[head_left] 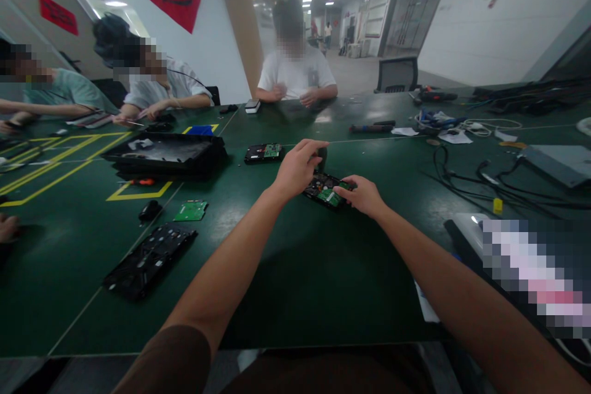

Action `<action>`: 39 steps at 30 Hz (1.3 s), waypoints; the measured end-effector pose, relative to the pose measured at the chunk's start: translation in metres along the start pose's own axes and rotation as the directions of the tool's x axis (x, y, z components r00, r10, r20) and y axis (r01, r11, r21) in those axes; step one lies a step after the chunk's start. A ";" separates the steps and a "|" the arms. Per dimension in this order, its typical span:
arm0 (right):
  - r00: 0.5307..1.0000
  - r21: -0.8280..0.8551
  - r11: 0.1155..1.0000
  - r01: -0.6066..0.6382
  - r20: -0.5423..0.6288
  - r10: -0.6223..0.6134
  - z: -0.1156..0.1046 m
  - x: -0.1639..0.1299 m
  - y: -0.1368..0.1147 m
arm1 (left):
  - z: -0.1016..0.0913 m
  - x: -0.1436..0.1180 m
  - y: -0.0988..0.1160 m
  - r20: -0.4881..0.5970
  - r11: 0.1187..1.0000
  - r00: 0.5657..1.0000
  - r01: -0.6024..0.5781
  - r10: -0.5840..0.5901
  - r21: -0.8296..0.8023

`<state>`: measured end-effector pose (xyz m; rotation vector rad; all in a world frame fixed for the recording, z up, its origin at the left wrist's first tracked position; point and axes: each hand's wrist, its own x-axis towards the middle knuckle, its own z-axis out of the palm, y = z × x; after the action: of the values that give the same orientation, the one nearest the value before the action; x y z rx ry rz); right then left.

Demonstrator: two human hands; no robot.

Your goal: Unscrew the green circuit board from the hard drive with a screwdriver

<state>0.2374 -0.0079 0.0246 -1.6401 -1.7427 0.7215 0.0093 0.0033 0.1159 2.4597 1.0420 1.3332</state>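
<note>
Hard drive (327, 190), circuit board up, is pinched at its near edge by right hand (364, 196); left hand (298, 167) is curled over a dark tool (322, 157) at its far edge, on green table (300, 271).

Both forearms are bare from elbow to wrist. The left hand (298, 167) and the right hand (364, 196) wear no gloves, rings or watch. A brown short sleeve (168, 363) covers the left upper arm.

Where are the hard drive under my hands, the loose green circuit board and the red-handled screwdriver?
hard drive (329, 192), head view, on its green board between the hands.
green circuit board (191, 211), head view, middle of the board.
screwdriver (143, 182), head view, on its red handle.
</note>
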 end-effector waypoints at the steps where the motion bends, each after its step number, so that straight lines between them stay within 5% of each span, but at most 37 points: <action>1: 1.000 0.002 1.000 -0.001 -0.001 0.001 0.000 0.000 0.000 | 0.001 0.000 0.000 0.008 1.000 1.000 0.007 -0.007 -0.018; 14: 1.000 -0.019 1.000 0.023 0.006 -0.023 -0.003 -0.002 -0.004 | 0.015 -0.005 -0.009 -0.026 0.977 0.998 0.049 -0.055 -0.209; 28: 1.000 -0.015 1.000 0.012 0.000 -0.012 -0.003 -0.001 -0.003 | 0.005 -0.001 -0.007 -0.084 0.996 0.994 -0.071 0.075 0.058; 39: 1.000 -0.029 0.999 0.028 -0.002 -0.028 -0.002 0.000 0.001 | 0.018 -0.005 -0.008 -0.059 0.961 0.991 0.102 -0.121 -0.257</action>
<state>0.2396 -0.0082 0.0252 -1.6315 -1.7782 0.6838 0.0179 0.0094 0.0983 2.1501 0.9440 1.4327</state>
